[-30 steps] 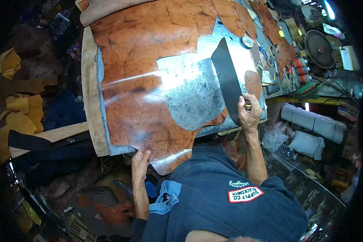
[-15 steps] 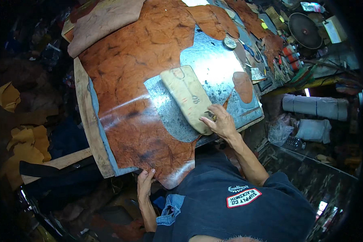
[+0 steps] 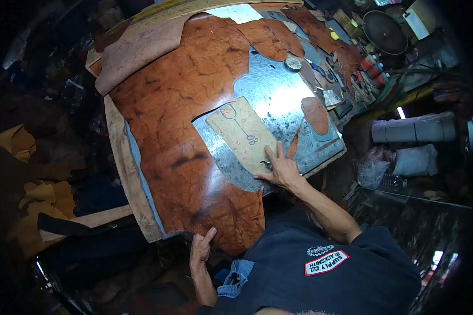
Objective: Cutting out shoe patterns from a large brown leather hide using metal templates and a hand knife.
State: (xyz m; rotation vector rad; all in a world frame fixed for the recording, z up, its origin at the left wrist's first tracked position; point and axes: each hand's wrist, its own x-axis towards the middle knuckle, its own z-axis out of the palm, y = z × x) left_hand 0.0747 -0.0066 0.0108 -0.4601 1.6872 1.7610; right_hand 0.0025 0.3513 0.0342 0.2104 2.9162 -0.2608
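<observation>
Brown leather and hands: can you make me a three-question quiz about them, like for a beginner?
1. Which hand touches the tan flat piece?
2. True or false: the left hand is at the near edge of the brown leather.
3. What colour is the smooth surface under the tan flat piece? A green, B grey, C red.

Key: 1. The right hand. 2. True. 3. B.

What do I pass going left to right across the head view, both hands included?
Yellow scraps → wooden table edge → left hand → tan card → right hand → small brown leather piece → pale roll.
</observation>
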